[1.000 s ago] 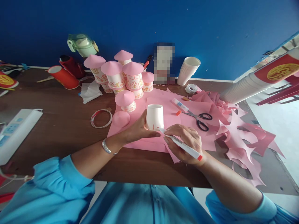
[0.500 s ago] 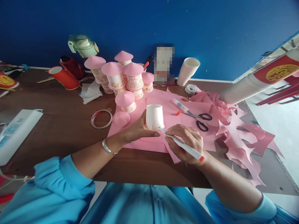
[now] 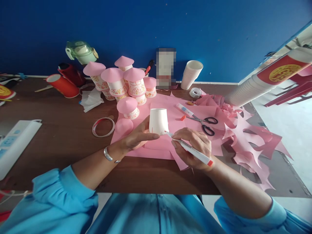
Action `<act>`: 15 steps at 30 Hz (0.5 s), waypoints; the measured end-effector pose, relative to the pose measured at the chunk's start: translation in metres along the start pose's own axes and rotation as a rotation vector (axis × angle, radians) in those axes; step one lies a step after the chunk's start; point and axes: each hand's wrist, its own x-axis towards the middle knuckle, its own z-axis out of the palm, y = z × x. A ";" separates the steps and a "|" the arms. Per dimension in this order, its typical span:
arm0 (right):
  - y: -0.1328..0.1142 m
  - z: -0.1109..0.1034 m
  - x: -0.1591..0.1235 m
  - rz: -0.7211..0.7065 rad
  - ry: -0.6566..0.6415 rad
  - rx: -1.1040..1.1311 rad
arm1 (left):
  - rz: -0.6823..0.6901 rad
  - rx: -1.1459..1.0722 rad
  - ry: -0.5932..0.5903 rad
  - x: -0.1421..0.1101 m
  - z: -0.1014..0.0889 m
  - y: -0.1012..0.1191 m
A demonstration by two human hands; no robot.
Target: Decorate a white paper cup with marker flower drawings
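Observation:
A white paper cup (image 3: 158, 120) stands upside down over pink paper (image 3: 141, 152), a short red line near its rim. My left hand (image 3: 138, 135) grips the cup from the left, thumb along its near side. In my right hand (image 3: 192, 146) is a white marker (image 3: 195, 152) with a red end, its tip at the cup's lower right. Behind the cup, to the left, stand several decorated paper cups (image 3: 136, 84) with pink cone roofs. A loose pink paper cone (image 3: 123, 126) lies left of my left hand.
Right of the cup lie scissors (image 3: 208, 125), a glue stick (image 3: 184, 110), an orange cap (image 3: 183, 118) and pink paper scraps (image 3: 246, 133). Stacked white cups (image 3: 191, 76) and a tape roll (image 3: 195, 92) stand behind. At left are a tape ring (image 3: 103, 126) and a power strip (image 3: 19, 144).
The cup has turned in my left hand, so its red line now sits further left. The marker tip stays close to the cup's lower right. The view has shifted slightly.

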 end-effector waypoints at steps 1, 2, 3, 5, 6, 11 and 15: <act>0.000 0.000 0.000 0.004 0.001 -0.004 | 0.008 0.000 -0.007 0.000 0.000 0.001; 0.000 0.000 0.000 0.007 0.003 -0.008 | 0.013 0.002 -0.014 0.000 0.000 0.001; 0.000 0.000 -0.001 0.010 0.005 -0.011 | 0.017 0.004 -0.023 0.000 0.000 0.002; 0.000 0.000 -0.001 0.012 0.009 -0.013 | 0.020 0.003 -0.041 0.000 0.000 0.002; 0.000 0.000 -0.001 0.012 0.011 -0.012 | 0.020 0.002 -0.048 0.000 0.000 0.001; 0.001 0.001 -0.002 0.011 0.010 -0.014 | 0.028 -0.007 -0.069 0.000 -0.001 0.000; 0.000 0.001 -0.002 0.013 0.013 -0.009 | 0.017 0.001 -0.071 -0.001 -0.002 0.000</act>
